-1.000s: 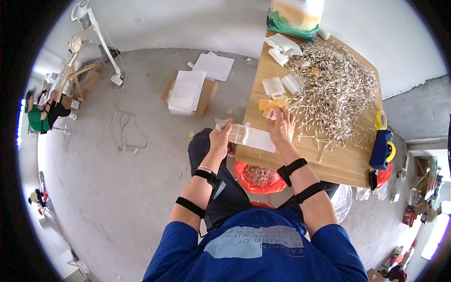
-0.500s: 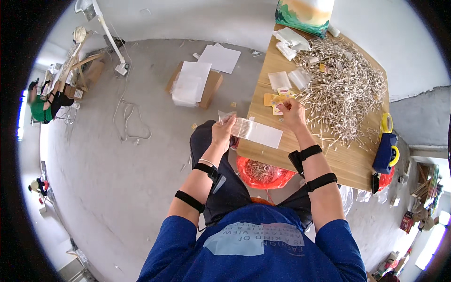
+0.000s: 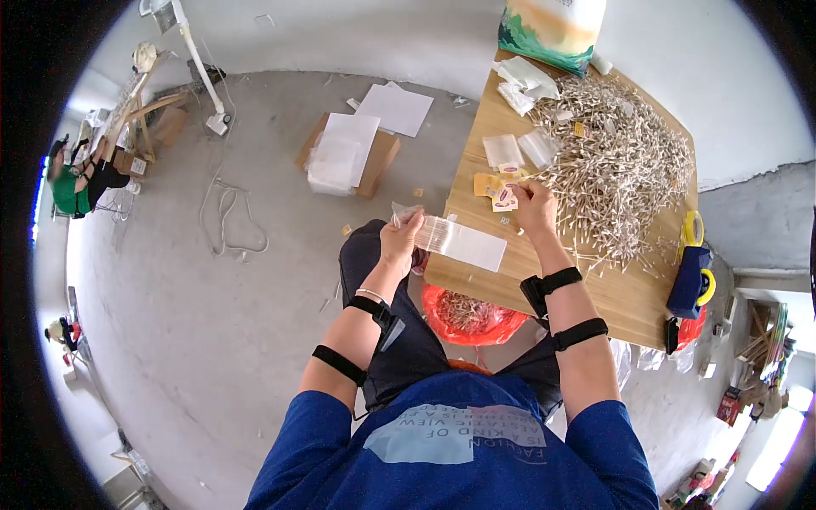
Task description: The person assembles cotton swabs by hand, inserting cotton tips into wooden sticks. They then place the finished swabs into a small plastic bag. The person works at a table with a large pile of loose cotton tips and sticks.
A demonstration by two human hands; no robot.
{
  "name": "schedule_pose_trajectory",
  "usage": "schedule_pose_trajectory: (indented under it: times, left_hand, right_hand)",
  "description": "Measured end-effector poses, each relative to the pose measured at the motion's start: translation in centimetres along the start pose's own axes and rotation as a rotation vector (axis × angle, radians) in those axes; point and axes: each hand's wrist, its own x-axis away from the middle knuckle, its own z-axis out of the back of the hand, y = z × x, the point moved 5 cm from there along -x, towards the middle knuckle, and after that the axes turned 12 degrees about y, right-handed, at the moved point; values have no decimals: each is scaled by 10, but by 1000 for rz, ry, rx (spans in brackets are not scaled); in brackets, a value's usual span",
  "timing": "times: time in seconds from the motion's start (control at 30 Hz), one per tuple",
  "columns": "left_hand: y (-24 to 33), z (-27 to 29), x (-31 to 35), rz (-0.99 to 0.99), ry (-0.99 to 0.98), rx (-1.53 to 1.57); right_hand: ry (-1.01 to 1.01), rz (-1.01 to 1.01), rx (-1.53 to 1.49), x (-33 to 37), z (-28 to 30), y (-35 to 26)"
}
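My left hand [image 3: 398, 244] is closed on a clear plastic bag with a row of cotton swabs [image 3: 437, 233] in it, just off the table's near left corner. A white rectangular card [image 3: 481, 248] extends from the swabs over the tabletop. My right hand [image 3: 537, 208] pinches a small white-and-red label card [image 3: 504, 201] just above the table. Beside that card lie some yellow cards [image 3: 485, 184]. To the right of my right hand spreads a large heap of loose cotton swabs [image 3: 633, 161].
Clear plastic bags [image 3: 503, 151] lie on the wooden table [image 3: 595, 299]. A blue tape dispenser [image 3: 687, 280] with yellow rolls stands at its right edge. Below sits a red-lined container [image 3: 512, 327] of swabs. White sheets [image 3: 353, 140] rest on a floor box. At far left is another person [image 3: 72, 189].
My right hand has drawn slightly back, and a white-and-red label card now shows at its fingertips by the yellow cards. My left hand keeps its hold. The whole view has shifted slightly.
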Motion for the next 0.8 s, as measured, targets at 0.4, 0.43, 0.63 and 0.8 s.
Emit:
schedule_pose_trajectory:
  times: [0.4, 0.43, 0.63, 0.8]
  left_hand:
    - [-1, 1, -2, -2, -38, 20]
    - [-3, 2, -4, -7, -39, 20]
    - [-5, 3, -6, -30, -41, 1]
    - [-6, 2, -6, -58, -64, -4]
  right_hand:
    - [-470, -196, -256, 31, -19, -23]
    - [-551, -126, -221, 43, -25, -31]
    - [-750, 13, 45, 74, -46, -57]
    - [-856, 33, 87, 72, -64, -55]
